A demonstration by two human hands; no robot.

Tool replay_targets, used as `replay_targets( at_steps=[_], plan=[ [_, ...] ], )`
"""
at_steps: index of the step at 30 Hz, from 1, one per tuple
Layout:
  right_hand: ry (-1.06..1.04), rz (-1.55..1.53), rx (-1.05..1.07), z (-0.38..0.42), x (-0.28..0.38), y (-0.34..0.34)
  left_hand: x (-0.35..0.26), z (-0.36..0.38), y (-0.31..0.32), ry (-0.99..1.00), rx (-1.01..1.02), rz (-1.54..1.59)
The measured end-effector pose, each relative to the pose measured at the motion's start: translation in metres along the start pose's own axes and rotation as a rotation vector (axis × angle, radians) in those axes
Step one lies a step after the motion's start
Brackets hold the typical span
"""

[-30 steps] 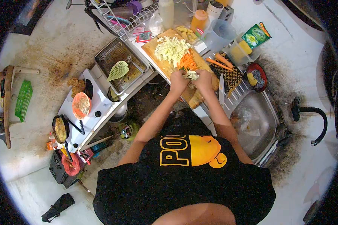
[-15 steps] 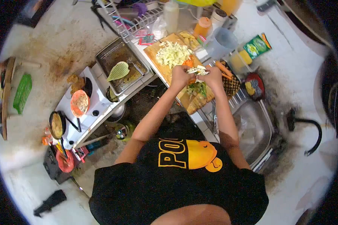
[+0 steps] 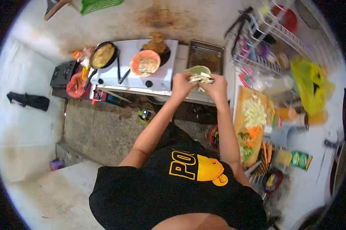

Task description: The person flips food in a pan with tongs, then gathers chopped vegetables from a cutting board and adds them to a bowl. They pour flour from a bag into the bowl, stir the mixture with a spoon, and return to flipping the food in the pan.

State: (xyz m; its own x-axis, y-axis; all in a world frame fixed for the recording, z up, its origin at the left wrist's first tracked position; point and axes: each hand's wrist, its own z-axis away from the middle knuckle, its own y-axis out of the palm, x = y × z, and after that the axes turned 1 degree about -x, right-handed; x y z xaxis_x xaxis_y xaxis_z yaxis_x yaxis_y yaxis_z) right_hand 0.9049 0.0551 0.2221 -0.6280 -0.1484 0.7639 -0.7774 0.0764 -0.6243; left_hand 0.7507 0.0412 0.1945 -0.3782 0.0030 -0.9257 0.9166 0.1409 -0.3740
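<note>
My left hand (image 3: 182, 85) and my right hand (image 3: 216, 87) are closed side by side around a small heap of chopped pale vegetable (image 3: 201, 78). Both are in front of the metal tray (image 3: 206, 53) and near the green strainer (image 3: 198, 69), which they partly cover. On the right, the wooden cutting board (image 3: 240, 111) bears chopped cabbage (image 3: 254, 112), orange carrot pieces (image 3: 252, 133) and green pieces (image 3: 248, 151).
Left of the hands stands a white stove (image 3: 123, 78) with a frying pan (image 3: 102, 55) and an orange bowl (image 3: 145, 63). A dish rack (image 3: 267, 50), a yellow bag (image 3: 309, 86) and a blue-grey jug (image 3: 282, 137) are at the right.
The view has turned towards the stove. My hands have moved from over the cutting board to the tray, carrying the pale pieces between them.
</note>
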Motion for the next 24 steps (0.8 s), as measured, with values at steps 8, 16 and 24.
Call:
replay_targets(
  at_steps=[8,16,24],
  plan=[
    [-0.126,0.038,0.341,-0.141,0.071,0.241,0.169,-0.127,-0.157,0.036,-0.271,-0.214],
    [-0.134,0.055,0.339,-0.167,0.063,0.328,0.220,-0.157,-0.221,-0.255,-0.021,0.046],
    [-0.100,-0.211,0.355,-0.149,0.061,0.332,0.228,-0.162,-0.232,-0.156,-0.200,-0.041]
  ],
)
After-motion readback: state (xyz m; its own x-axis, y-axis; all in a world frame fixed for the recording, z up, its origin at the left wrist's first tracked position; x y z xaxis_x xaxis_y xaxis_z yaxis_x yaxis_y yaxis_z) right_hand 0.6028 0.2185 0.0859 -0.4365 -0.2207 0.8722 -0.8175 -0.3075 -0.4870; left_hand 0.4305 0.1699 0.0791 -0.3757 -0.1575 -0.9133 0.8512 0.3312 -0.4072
